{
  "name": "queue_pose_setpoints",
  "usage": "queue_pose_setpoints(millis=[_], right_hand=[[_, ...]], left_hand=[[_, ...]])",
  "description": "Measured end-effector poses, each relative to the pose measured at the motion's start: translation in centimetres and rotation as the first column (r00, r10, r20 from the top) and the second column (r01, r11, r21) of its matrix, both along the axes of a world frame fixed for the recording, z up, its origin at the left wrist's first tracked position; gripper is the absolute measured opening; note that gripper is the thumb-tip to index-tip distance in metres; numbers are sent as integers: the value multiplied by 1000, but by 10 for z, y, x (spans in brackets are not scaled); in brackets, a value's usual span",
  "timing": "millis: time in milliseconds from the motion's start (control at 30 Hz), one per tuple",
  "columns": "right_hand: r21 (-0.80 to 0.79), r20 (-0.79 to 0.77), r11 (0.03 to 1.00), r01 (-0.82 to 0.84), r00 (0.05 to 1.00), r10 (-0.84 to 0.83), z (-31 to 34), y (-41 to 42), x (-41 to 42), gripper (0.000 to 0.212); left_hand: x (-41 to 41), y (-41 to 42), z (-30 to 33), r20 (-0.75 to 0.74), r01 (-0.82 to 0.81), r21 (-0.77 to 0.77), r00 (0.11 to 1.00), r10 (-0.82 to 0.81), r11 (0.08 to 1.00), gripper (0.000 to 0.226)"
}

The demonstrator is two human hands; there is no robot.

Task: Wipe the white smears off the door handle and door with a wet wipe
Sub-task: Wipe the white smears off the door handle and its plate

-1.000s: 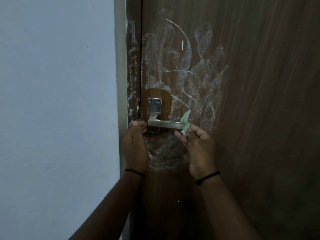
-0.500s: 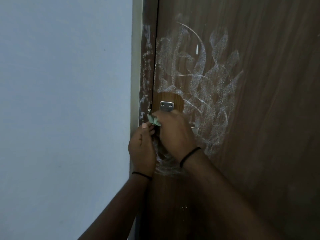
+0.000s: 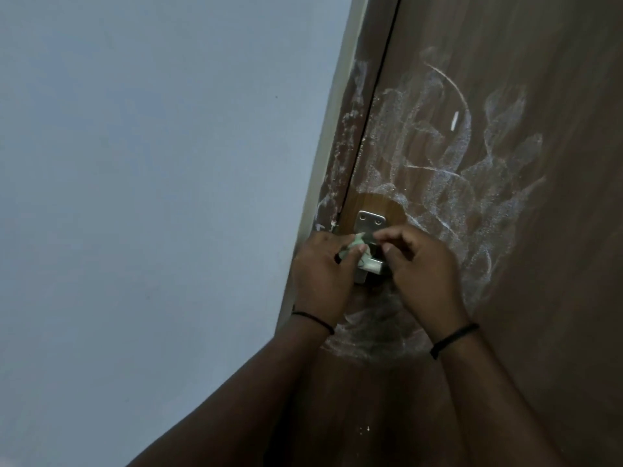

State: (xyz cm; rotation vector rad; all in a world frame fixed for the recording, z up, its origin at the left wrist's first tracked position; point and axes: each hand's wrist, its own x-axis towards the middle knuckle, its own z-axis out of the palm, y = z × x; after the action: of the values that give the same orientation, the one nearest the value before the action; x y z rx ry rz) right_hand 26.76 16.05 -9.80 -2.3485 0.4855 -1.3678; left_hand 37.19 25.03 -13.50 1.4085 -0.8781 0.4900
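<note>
The brown wooden door (image 3: 553,315) has white smears (image 3: 472,187) above, right of and below its metal door handle (image 3: 371,220). A cleaned patch of bare wood surrounds the handle's plate. A short piece of the lever (image 3: 375,264) shows between my hands. My left hand (image 3: 320,274) pinches the crumpled pale green wet wipe (image 3: 358,245) at the lever's base. My right hand (image 3: 424,274) covers the rest of the lever with bent fingers. Its index fingertip reaches the wipe's edge, and I cannot make out whether it grips it.
A pale blue-grey wall (image 3: 151,197) fills the left side. The door frame (image 3: 340,129) runs diagonally between wall and door, with white smears on its brown strip. A small white mark (image 3: 455,121) sits high in the smeared area.
The wipe went from my right hand at the lever's free end to the lever's base, where my left hand now pinches it. The view has tilted and moved closer.
</note>
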Motion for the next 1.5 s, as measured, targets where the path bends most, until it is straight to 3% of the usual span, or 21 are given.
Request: queue_pose_setpoints(millis=[67,233,867,1033,1333,1433,1500], right_hand=[[-17,36,999,38,999,-38,-5,-3,-2,21],[12,110,999,32,993,-33,-15,-7,-10,22],[46,143,999,14,989,-21,-27,-9,-13,25],[49,159,999,16,987,-24,-29,-9,-12,25],[47,162,998,43,986,-50,-29,-8,-13,24],[-31,173,996,88,981,-82,-30,-4,-15,21],[-257,130,958,127,987,-96,-30,4,-13,22]], left_hand=[[-3,-2,2,-48,1,-26,999,-3,1000,19],[-1,-11,-3,-342,140,-157,921,-187,978,18],[-4,-6,-12,-296,134,-95,942,-157,986,19],[-4,1,-21,-261,139,-175,948,-182,975,17],[2,-4,-19,-294,184,-173,928,-229,968,18],[5,-3,-27,-233,150,-167,954,-186,975,16],[7,-2,-29,-235,149,-169,954,-187,974,14]])
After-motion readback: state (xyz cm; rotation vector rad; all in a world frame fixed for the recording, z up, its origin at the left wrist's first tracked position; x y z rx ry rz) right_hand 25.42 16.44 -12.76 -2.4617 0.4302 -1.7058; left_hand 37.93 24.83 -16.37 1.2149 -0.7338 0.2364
